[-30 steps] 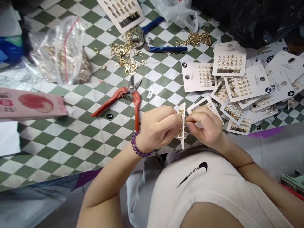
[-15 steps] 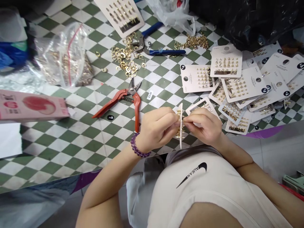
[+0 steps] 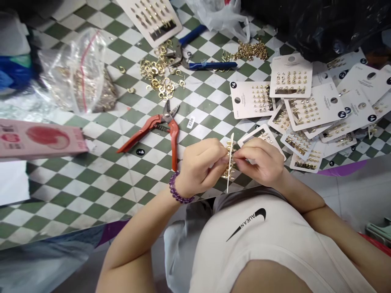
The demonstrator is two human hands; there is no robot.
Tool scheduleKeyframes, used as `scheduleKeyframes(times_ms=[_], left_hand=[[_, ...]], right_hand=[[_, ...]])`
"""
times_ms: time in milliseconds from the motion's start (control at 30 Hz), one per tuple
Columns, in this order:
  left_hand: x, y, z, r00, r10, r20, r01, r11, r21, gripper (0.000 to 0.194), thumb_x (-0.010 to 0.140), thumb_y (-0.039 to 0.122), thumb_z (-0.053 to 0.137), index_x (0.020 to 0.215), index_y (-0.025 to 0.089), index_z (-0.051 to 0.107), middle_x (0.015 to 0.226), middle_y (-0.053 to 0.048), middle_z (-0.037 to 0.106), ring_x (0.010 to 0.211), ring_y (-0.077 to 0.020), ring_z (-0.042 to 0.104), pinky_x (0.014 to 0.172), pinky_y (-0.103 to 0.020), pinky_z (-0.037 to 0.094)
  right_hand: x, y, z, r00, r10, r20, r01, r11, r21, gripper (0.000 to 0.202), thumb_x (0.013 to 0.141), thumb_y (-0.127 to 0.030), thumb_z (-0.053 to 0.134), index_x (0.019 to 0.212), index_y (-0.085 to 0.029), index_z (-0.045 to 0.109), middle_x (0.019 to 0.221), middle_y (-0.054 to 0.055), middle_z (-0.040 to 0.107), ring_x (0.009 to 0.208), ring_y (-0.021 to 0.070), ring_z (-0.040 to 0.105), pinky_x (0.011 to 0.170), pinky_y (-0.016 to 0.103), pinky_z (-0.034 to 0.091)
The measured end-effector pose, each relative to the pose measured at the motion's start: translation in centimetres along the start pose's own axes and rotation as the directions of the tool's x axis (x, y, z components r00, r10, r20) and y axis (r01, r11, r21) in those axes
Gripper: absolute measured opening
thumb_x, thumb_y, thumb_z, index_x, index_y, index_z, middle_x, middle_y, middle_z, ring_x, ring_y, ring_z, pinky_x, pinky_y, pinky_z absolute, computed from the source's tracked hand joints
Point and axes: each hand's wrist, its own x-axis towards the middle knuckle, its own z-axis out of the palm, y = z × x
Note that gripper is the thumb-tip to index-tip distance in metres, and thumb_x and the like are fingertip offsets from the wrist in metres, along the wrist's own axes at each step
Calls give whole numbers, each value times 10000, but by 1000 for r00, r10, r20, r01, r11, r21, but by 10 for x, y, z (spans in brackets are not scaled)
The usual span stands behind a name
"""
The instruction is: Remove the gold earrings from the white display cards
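An earring card [image 3: 229, 179] stands edge-on between my hands, with gold earrings poking out on both sides. My left hand [image 3: 203, 167], above a purple bead bracelet [image 3: 175, 189], pinches the card's left face and the earrings there. On the other side my right hand [image 3: 259, 161] is closed, thumb and fingertips pressed together close to the card; what they pinch is too small to make out. Behind my right hand lies another earring card [image 3: 255, 136]. Red-handled pliers [image 3: 173, 140] rest open on the checkered table [image 3: 122, 179], left of my left hand.
Many earring cards [image 3: 314, 106] overlap at the right. Further back are gold hook pieces [image 3: 157, 73], blue-handled pliers [image 3: 210, 65], a pile of gold beads [image 3: 252, 51] and a large card [image 3: 152, 20]. A zip bag [image 3: 88, 81] and pink box [image 3: 42, 138] lie left.
The held card has shifted slightly left and its top now leans a little to the right. Both hands keep nearly the same pose. The view has moved slightly.
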Motion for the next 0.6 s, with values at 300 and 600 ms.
scheduleKeyframes(times_ms=[300,600], left_hand=[[-1,1,1,1000,-22,-13,22,1000,-15,165,893,121,409,759,190,475,601,7,477,548,-114,440,498,-241,382],[-2,-1,-2,999,-29,19,27,997,68,159,890,161,416,748,192,479,596,9,489,532,-110,435,497,-237,372]], right_hand=[[-1,-1,2,1000,12,-18,-11,997,74,59,849,-124,601,902,-143,583,768,34,629,702,100,598,584,213,507],[0,0,-5,998,62,-24,-60,996,61,122,813,-117,643,921,-161,607,785,31,646,713,110,607,640,230,534]])
